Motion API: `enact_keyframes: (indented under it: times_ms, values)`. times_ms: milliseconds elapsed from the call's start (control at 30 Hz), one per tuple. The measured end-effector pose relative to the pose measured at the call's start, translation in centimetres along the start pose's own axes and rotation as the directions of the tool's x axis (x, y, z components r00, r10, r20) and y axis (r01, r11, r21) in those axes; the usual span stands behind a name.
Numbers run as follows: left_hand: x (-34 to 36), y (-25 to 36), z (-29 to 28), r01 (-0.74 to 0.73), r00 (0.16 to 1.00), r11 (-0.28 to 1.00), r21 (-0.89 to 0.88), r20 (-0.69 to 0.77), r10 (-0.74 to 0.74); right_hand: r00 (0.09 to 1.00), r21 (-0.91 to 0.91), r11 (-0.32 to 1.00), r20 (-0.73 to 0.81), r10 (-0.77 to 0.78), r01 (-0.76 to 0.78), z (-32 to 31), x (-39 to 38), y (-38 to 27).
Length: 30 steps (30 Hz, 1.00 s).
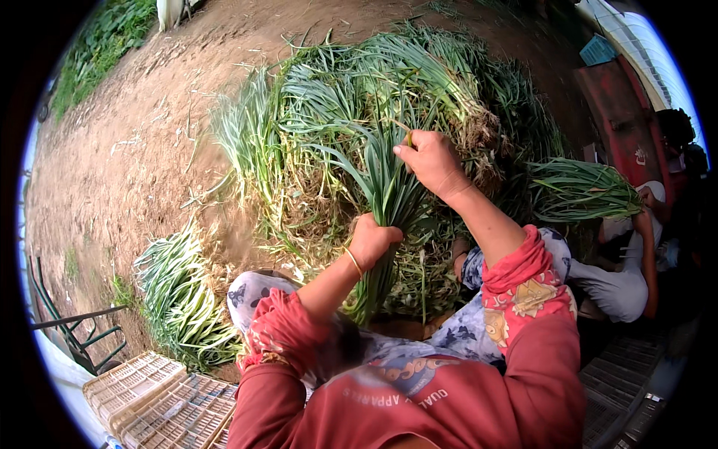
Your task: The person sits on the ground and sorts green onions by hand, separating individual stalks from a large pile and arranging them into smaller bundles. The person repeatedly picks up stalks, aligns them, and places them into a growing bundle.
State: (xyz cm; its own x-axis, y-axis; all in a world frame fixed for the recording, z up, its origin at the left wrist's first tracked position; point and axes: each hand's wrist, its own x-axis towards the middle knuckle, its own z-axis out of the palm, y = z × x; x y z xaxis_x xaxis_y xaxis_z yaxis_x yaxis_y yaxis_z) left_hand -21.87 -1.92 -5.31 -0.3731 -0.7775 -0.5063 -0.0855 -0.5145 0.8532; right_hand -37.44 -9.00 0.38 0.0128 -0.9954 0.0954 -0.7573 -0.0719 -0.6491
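My left hand (372, 241) is wrapped round the middle of a bunch of green garlic (390, 183), held upright in front of my lap. Its long green leaves fan out at the top, and the stems hang down between my knees. Close to the leaf tips, my right hand (434, 161) is closed in a pinch on a thin yellowish leaf (397, 125). Just beyond the bunch lies a big heap of green garlic (336, 97), with soil-covered roots (482, 138) showing on its right. A trimmed-looking pile of green garlic (179, 295) rests on the ground at my left.
Cream plastic crates (176, 411) stand at the lower left, near a dark metal frame (82, 337). On the right, another person's hands (649, 213) hold a separate bunch of greens (583, 191). A red vehicle-like body (624, 112) and a blue basket (598, 50) are behind.
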Motion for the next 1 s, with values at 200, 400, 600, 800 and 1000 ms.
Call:
enact_keyframes:
  times_ms: [200,400,600,800,1000]
  values:
    - [-0.2,0.7,-2.0,0.042,0.992,0.966,-0.256,0.127,-0.009,0.859,0.142,0.948,-0.401,0.319,-0.286,-9.8,2.7,6.4]
    - [-0.7,2.7,-5.7,0.024,1.0,0.946,-0.324,0.014,-0.021,0.702,0.305,0.779,0.675,0.229,-0.548,-8.6,-3.3,0.0]
    - [-1.4,3.8,-1.3,-0.038,0.955,0.931,-0.362,0.26,0.14,0.786,0.765,0.353,0.607,-0.118,-0.538,0.4,-7.9,-0.2]
    - [-2.2,2.4,2.1,0.034,0.855,0.991,-0.131,0.517,0.039,0.901,0.909,0.007,0.415,-0.124,-0.417,-5.4,-3.3,0.8]
    - [-1.8,1.3,3.7,-0.005,0.825,0.998,-0.066,0.564,0.042,0.959,0.921,0.379,0.187,-0.214,-0.094,-11.8,-0.6,-1.5]
